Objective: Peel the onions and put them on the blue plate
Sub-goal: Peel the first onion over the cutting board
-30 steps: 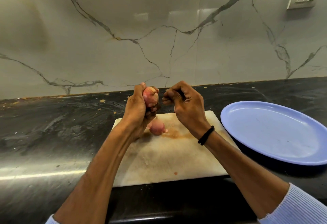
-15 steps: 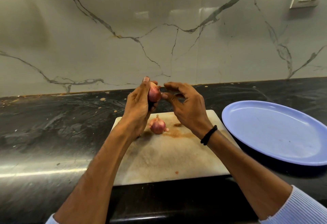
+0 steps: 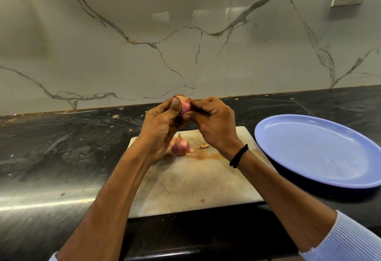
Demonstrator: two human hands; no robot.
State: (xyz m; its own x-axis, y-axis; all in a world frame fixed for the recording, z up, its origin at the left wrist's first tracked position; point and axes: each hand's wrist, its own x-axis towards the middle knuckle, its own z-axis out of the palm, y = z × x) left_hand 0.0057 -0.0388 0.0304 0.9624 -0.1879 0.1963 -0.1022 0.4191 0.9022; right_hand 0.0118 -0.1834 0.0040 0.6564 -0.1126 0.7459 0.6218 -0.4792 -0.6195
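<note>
Left hand [image 3: 158, 124] grips the onion [image 3: 185, 106] above the cutting board [image 3: 195, 188], and the right hand [image 3: 214, 124] — apart a moment ago — is back pinching its skin. New peel scrap [image 3: 204, 146] on the board, second onion [image 3: 179, 146] unpeeled beside it, blue plate [image 3: 309, 153] unfilled — early days.

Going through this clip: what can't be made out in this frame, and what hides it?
Head view:
1. Held onion: mostly covered by the left hand and right hand; remaining skin unclear.
2. Whether the right hand pinches loose skin or the bulb: too small to tell.
3. Second onion on the board: its left side sits behind the left hand.
4. Blue plate: right rim cut off by the frame edge.
</note>
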